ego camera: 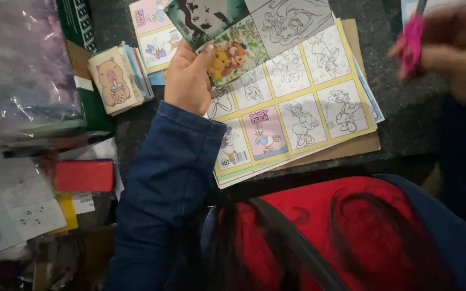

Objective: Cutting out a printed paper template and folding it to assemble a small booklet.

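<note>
Gripping a small colourful picture card (233, 51), the left hand (189, 78) reaches out from a dark blue sleeve (163, 183), its thumb pressed on the card's near edge and the fingers tucked behind it, so the hand is closed on the card. The card shows cartoon animals in orange and green and is held just above a large colouring sheet (297, 108) with yellow borders and a grid of black-and-white cartoon drawings. That sheet lies on a brown cardboard backing (351, 148), which rests on the dark speckled tabletop (405, 113). A darker printed sheet (206, 19) overlaps the card's far end.

The right hand (449, 51) is blurred at the upper right, raised above the tabletop and well apart from the card. Its fingers are wrapped around the pink handle of scissors (412, 43); how the blades stand cannot be told.

Left of the left hand, a stack of small cards (117, 78) topped by a drawing of a brown bear with a drink lies on the tabletop. Farther left sits a crinkled clear plastic bag (22, 70), and below it a red rectangular block (84, 175) beside loose sheets with small animal pictures (28, 207). A red garment (341, 226) and dark hair (244, 248) fill the lower foreground.
</note>
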